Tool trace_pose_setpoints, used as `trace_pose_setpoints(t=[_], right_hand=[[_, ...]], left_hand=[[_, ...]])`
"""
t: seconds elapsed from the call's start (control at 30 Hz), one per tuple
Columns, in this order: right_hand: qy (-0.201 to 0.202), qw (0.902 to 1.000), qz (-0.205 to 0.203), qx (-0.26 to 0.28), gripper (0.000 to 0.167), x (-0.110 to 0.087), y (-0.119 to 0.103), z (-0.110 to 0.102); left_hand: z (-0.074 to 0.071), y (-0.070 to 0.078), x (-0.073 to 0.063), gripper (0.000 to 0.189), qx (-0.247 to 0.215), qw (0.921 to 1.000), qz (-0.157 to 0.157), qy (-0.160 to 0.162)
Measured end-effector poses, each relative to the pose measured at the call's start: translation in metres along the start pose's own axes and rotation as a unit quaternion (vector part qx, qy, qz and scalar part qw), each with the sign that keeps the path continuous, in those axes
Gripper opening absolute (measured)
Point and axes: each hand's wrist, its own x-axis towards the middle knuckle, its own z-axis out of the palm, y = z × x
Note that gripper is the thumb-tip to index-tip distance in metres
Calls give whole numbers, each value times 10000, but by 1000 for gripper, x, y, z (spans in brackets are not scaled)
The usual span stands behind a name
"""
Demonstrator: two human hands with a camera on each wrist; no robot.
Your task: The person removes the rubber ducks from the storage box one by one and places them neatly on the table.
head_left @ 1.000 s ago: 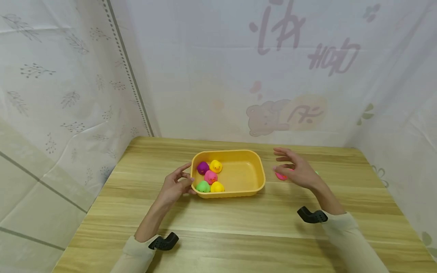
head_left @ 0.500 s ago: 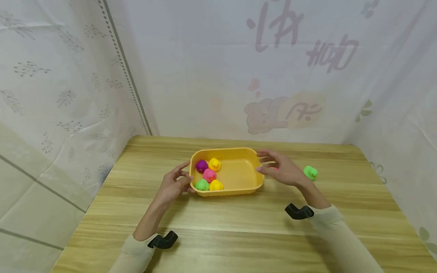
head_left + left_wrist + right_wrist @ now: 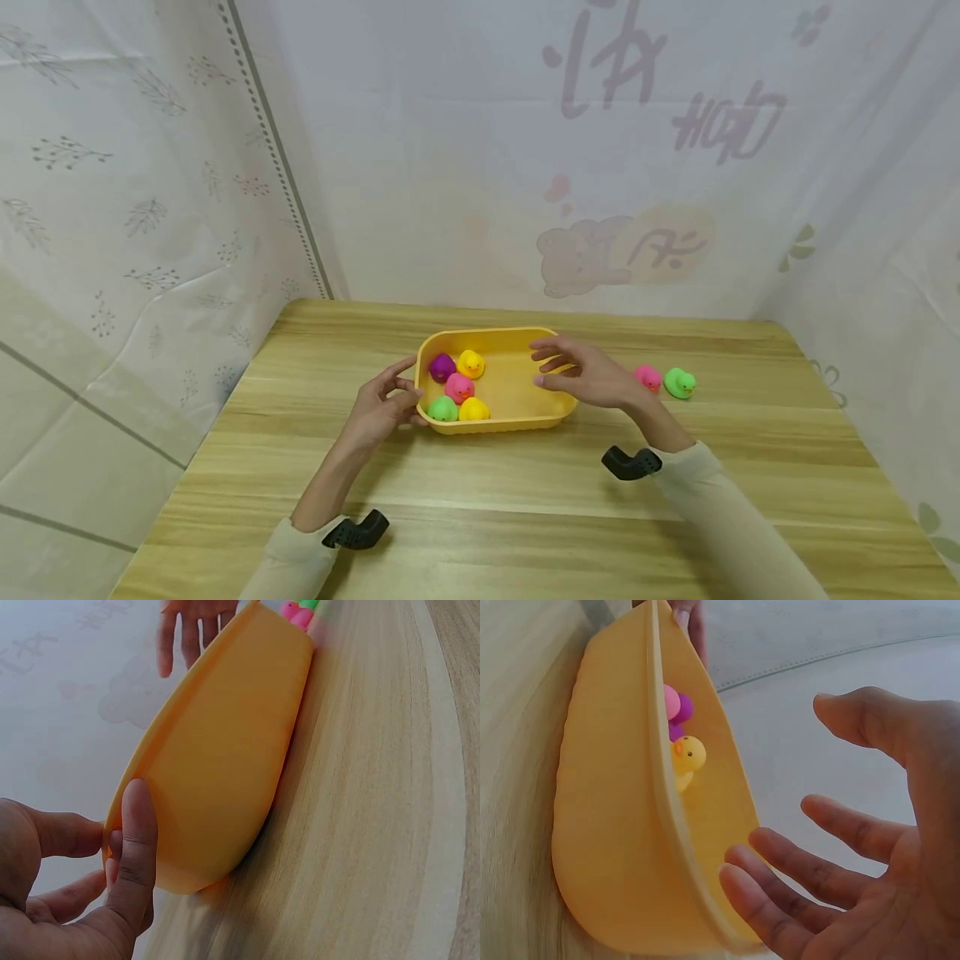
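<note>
My left hand holds the left end of a yellow plastic basin. In the left wrist view, its fingers lie around the rim and against the outer wall. Over the basin's right end hovers my right hand, fingers loosely bent and nothing between them. Inside the basin's left half sit several rubber ducks: a purple duck, a yellow duck, a pink duck, a green duck and a second yellow duck.
On the wooden table, right of the basin and behind my right wrist, stand another pink duck and another green duck. A printed cloth hangs along the table's back edge and both sides.
My right hand has moved left from beside the pink duck on the table to over the basin's right end, uncovering the pink and green ducks. My left hand stays at the basin.
</note>
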Motion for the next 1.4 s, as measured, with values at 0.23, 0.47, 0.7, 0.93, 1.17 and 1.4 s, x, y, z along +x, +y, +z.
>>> trace_pose_setpoints(t=[0.23, 0.47, 0.7, 0.93, 1.17, 1.4], right_hand=[[-332, 9993, 37, 155, 55, 12, -1, 12], [-618, 9977, 259, 81, 56, 23, -3, 23], [-897, 9958, 201, 18, 56, 35, -4, 36], [-1164, 9930, 163, 73, 49, 41, -5, 46], [-1328, 9910, 173, -34, 40, 50, -4, 59], [-1223, 9915, 345, -293, 31, 54, -6, 67]], left_hand=[[-1, 0, 0, 62, -1, 10000, 42, -28], [-1, -1, 0, 62, -3, 10000, 78, -34], [-1, -1, 1, 62, 3, 10000, 87, -23], [-1, -1, 1, 62, -19, 10000, 77, -25], [-1, -2, 1, 62, -81, 9999, 76, -64], [-1, -1, 1, 62, -80, 9999, 52, -65]])
